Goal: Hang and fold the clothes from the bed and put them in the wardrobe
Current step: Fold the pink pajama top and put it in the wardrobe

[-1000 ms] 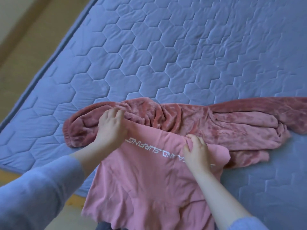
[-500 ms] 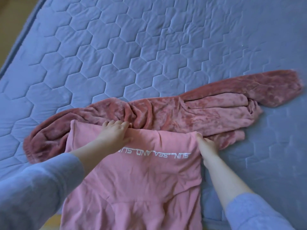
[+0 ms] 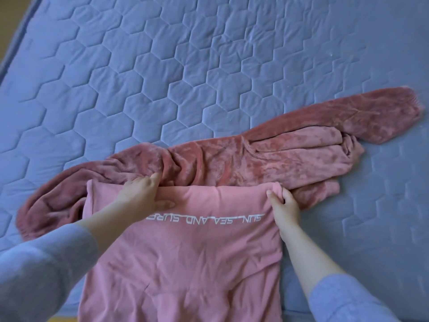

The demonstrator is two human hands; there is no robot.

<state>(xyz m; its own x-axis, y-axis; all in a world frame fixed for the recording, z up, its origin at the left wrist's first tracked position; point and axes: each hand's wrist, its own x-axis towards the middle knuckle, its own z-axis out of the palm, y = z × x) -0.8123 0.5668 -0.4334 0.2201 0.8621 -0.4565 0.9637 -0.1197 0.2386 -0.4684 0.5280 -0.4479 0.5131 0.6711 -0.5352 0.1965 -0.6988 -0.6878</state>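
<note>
Left grip [image 3: 141, 196] is curled on pink shirt [image 3: 185, 252] far edge, right grip [image 3: 284, 205] pinched on its far right corner. Shirt is spread on bed [image 3: 185, 66] near edge, overlapping plush garment [image 3: 232, 163].

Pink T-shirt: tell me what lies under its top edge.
The pink T-shirt lies with its top edge over the near border of the plush garment, itself on the quilted mattress. How far the plush runs beneath the shirt is covered.

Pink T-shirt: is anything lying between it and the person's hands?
Nothing visible. The left hand and right hand both grip the far edge of the pink T-shirt; the plush red garment lies just beyond, partly under it.
</note>
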